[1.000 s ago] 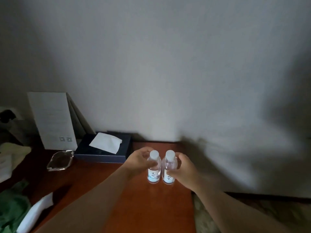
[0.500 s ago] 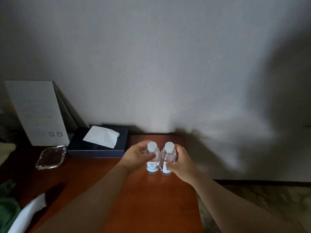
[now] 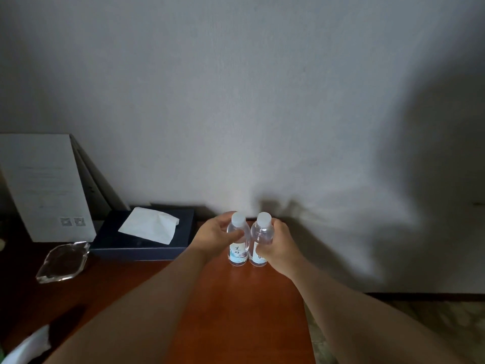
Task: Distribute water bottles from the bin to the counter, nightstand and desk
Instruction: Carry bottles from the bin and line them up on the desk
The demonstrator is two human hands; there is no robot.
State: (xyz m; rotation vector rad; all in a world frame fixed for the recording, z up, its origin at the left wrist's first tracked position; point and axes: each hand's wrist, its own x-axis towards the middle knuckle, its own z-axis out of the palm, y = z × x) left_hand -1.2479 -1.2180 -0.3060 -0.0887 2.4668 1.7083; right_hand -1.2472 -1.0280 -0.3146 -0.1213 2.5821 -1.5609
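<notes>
This is looking like a hotel guest room, though the dim light is leaving some doubt. A reddish-brown polished wooden desk [image 3: 236,311] is standing against a plain grey wall [image 3: 236,101], carrying a dark navy tissue box [image 3: 147,245], a clear glass ashtray [image 3: 63,261], an upright white printed notice card with QR codes [image 3: 44,185] and two small clear plastic water bottles with white caps [image 3: 237,240].

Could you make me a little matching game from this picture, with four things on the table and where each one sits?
Things:
1. water bottles
2. tissue box
3. glass ashtray
4. white card

Places:
A. leaning upright at the wall, far left
B. one in each hand, side by side near the wall
C. left of the hands, a tissue poking out
D. in front of the card, left of the dark box

Pairs: 1-B, 2-C, 3-D, 4-A
</notes>
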